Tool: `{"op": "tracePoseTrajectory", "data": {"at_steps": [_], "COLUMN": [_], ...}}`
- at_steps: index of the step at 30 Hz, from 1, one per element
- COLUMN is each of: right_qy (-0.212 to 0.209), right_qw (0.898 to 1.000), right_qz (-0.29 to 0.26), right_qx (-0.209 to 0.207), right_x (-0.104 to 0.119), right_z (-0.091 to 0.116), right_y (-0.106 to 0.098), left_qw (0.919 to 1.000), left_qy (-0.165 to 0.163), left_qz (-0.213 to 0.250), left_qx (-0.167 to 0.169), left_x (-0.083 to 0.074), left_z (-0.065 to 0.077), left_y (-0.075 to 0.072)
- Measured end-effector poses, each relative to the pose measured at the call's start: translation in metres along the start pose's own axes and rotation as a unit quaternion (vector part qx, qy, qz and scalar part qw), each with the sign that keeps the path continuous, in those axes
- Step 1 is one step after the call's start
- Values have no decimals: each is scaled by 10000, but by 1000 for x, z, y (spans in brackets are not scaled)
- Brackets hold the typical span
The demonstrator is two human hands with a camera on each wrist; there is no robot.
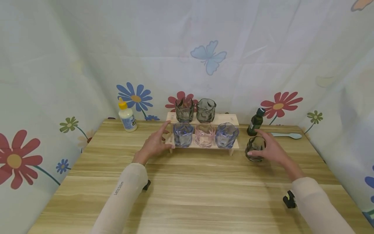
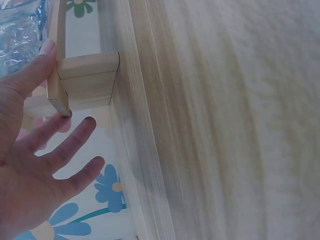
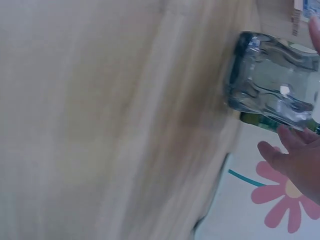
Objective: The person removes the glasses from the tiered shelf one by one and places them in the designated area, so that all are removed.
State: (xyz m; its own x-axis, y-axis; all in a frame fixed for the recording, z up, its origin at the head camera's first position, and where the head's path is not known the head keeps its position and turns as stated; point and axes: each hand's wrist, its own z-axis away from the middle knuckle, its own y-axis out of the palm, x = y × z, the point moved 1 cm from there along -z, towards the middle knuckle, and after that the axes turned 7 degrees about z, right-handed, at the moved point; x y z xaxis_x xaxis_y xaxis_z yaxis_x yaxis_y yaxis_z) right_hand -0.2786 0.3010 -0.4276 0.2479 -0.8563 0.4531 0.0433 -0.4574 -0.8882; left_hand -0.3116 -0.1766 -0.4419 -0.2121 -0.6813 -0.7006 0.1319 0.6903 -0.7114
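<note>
A two-tier wooden rack (image 1: 201,145) stands at the back of the table. My left hand (image 1: 153,145) is at its left end; the thumb and a finger touch the end board in the left wrist view, the other fingers spread. The lower tier bears a blue glass (image 1: 183,136), a pink glass (image 1: 205,136) and another blue glass (image 1: 227,136). Two grey glasses, one left (image 1: 184,110) and one right (image 1: 205,111), sit on the upper tier. Right of the rack, my right hand (image 1: 271,148) grips a third grey glass (image 3: 272,80) between thumb and fingers.
Behind the right hand stands a dark green bottle (image 1: 255,123) with a black cap. A pale blue spoon (image 1: 292,135) lies to its right. At the back left is a white bottle (image 1: 128,118) with a yellow cap. A flowered curtain (image 1: 157,48) hangs behind the table (image 1: 204,195).
</note>
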Motion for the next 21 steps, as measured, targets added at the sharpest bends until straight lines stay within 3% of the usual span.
{"op": "tracePoseTrajectory", "data": {"at_steps": [10, 21], "right_qy": [-126, -551], "right_qw": [9993, 9964], "right_qz": [-238, -477], "right_qx": [-243, -439], "right_x": [21, 63], "right_z": [-16, -48], "right_y": [-27, -43], "left_qw": [10000, 10000], "left_qy": [21, -13], "left_qz": [11, -17], "left_qx": [-33, -34], "left_x": [-2, -4], "left_z": [2, 2], "left_y": [-1, -1]}}
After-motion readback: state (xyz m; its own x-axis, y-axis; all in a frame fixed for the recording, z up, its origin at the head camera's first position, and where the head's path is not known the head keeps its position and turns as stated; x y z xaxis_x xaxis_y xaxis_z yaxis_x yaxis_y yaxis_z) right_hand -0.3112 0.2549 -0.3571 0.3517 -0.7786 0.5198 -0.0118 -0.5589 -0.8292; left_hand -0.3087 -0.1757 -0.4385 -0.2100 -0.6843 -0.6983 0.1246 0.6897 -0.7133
